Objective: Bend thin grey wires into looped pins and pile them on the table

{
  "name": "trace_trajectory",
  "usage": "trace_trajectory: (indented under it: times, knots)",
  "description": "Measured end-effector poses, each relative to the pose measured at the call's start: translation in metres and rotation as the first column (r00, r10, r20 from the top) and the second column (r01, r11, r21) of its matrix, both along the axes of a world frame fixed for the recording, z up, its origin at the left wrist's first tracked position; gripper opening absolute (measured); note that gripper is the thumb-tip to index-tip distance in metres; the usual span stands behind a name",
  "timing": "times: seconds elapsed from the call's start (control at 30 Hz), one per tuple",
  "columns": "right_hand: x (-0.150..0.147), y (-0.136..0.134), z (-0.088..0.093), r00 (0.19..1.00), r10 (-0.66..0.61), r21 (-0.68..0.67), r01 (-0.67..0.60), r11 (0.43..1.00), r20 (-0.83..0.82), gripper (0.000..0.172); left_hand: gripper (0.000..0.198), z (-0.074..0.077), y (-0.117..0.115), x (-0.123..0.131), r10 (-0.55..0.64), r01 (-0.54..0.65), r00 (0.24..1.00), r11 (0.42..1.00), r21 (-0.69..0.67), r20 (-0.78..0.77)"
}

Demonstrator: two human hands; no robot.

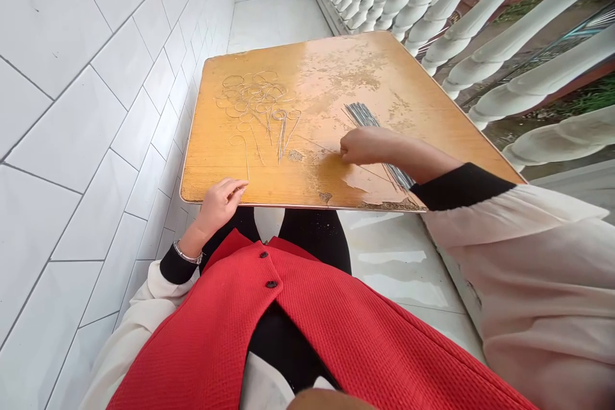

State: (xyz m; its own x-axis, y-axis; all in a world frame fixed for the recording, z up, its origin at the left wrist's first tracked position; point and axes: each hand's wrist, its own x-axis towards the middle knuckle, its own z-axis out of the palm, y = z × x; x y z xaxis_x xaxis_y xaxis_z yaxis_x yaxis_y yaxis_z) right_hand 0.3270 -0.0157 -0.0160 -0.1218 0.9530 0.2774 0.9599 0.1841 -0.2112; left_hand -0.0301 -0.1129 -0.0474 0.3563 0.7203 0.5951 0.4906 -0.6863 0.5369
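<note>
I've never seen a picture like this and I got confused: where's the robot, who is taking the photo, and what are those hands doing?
There is no robot here! These are a person's own two bare hands. The camera sits on that person's head and looks forward and down, which is why you see their red clothing at the bottom.

In front is a worn wooden table. On its left part lie thin wires with looped ends. On the right is a bundle of straight wires.

The left hand, at the near edge, pinches the lower end of one curled wire. The right hand is curled in beside the bundle. Its fingertips are hidden, so I can't tell what it grips.
</note>
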Motion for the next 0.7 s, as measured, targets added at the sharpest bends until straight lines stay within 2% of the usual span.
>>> trace_trajectory:
  times: [0.03,0.07,0.1,0.13,0.2,0.37,0.47,0.53,0.6,0.7]
  knots:
    - [-0.009,-0.012,0.005,0.976,0.086,-0.327,-0.016,0.945,0.200,0.050,0.014,0.000,0.000,0.000,0.001,-0.001,1.000,1.000,0.003,0.001]
    - [-0.019,-0.024,0.010,0.929,0.180,-0.466,-0.010,0.885,0.323,0.034,0.014,-0.001,0.000,0.000,0.002,-0.002,1.000,1.000,0.007,0.001]
    - [-0.030,-0.037,0.015,0.894,0.229,-0.498,-0.008,0.867,0.385,0.022,0.014,-0.001,0.000,0.000,0.005,-0.005,1.000,1.000,0.016,0.000]
    - [-0.041,-0.048,0.019,0.873,0.247,-0.508,0.001,0.861,0.421,0.019,0.014,-0.002,0.000,0.001,0.009,-0.009,1.000,1.000,0.027,-0.003]
    - [-0.059,-0.068,0.024,0.871,0.220,-0.507,0.038,0.861,0.439,0.027,0.015,-0.003,0.000,0.003,0.012,-0.012,1.000,0.998,0.057,-0.014]
    - [-0.075,-0.100,0.015,0.892,0.121,-0.367,0.053,0.929,0.435,0.036,0.018,-0.003,0.001,0.014,-0.006,0.023,0.995,0.986,0.168,-0.099]
    - [-0.069,-0.116,0.001,0.933,0.075,-0.263,0.022,0.965,0.351,0.034,0.023,0.000,0.003,0.032,-0.015,0.076,0.969,0.968,0.238,-0.245]
    - [-0.065,-0.128,-0.012,0.950,0.077,-0.161,-0.029,0.986,0.303,0.033,0.028,0.005,0.003,0.051,-0.065,0.164,0.915,0.962,0.219,-0.399]
    - [-0.060,-0.140,-0.027,0.958,0.092,-0.048,-0.082,0.995,0.271,0.034,0.036,0.008,0.003,0.072,-0.132,0.270,0.811,0.949,0.164,-0.570]
    - [-0.056,-0.155,-0.048,0.961,0.131,0.119,-0.164,0.979,0.243,0.038,0.047,0.007,0.004,0.101,-0.203,0.345,0.679,0.936,0.063,-0.705]
